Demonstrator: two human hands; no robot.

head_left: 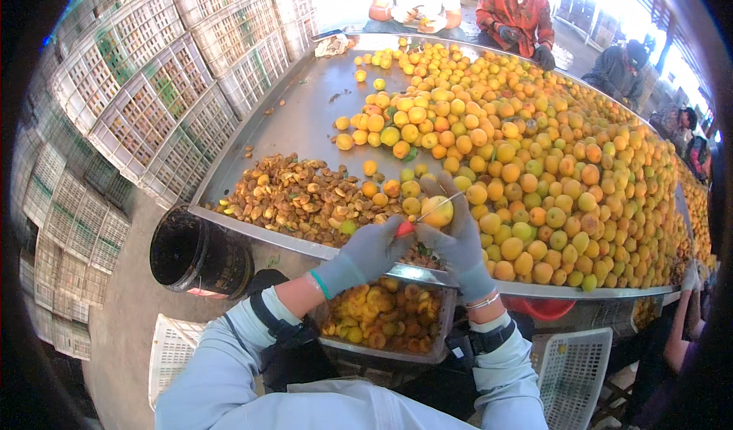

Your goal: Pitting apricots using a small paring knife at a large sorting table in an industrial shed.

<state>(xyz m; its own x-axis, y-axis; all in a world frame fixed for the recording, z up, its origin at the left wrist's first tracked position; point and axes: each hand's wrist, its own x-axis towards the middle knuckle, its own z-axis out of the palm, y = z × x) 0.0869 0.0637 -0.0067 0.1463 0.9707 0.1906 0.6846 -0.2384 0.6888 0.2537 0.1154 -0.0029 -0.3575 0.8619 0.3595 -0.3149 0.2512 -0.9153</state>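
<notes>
Your left grip (366,248) closes round a red-handled tool (405,229), its fingers hiding most of the handle; your right grip (463,248) holds a smooth, round yellow fruit (437,213), partly covered by fingers. The tool's thin blade (451,199) crosses the fruit; whether it cuts in, you cannot tell. Beyond your grips, loose fruit (565,182) heaps over the shiny metal worktop (298,117); to their left lie wrinkled brown-yellow pieces (294,197). Below them, your left forearm (299,296) overlaps a tray (446,324) of cut fruit (378,315). Well left stands a black bucket (221,258), its inside dark.
</notes>
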